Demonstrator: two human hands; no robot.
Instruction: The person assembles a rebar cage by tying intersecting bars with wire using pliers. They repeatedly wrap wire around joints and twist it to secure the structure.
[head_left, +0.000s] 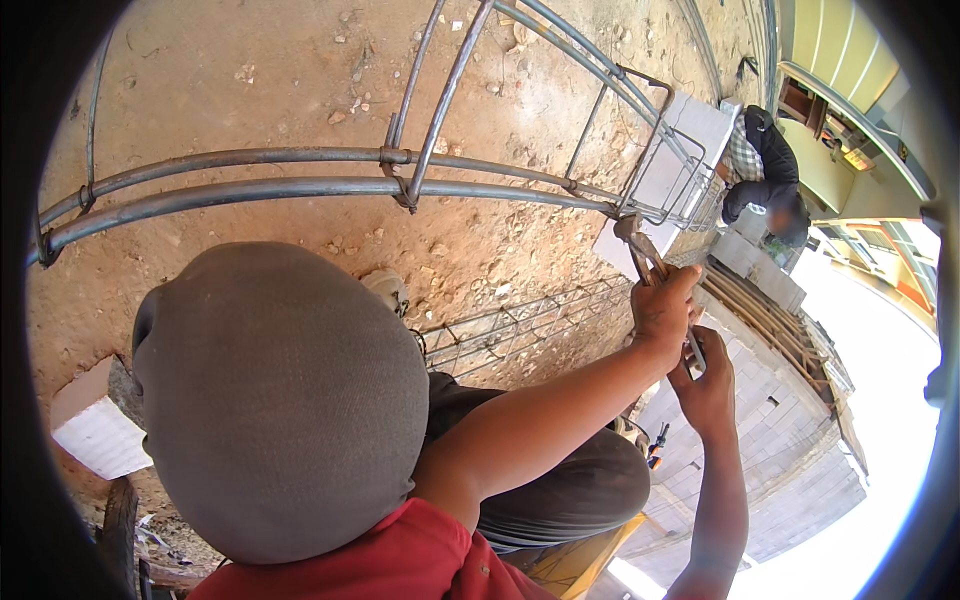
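Observation:
I hold a pair of worn metal pincers (645, 259) whose jaws are up against the steel rebar (490, 193), where the long bars meet a bent stirrup (648, 150). My left hand (664, 312) is closed around the handles just below the head. Lower down, my right hand (708, 378) is closed on a handle's end. Whether a tie wire sits in the jaws is too small to tell. Rings of thinner rod cross the paired bars, joined by dark wire ties (405, 190).
A large, rounded grey cloth shape (280, 390) fills the near left. Another rebar cage (520, 325) lies on the dirt ground. A pale block (98, 420) rests at left. Another person (765, 165) bends over at the far right, beside stacked blocks (755, 265).

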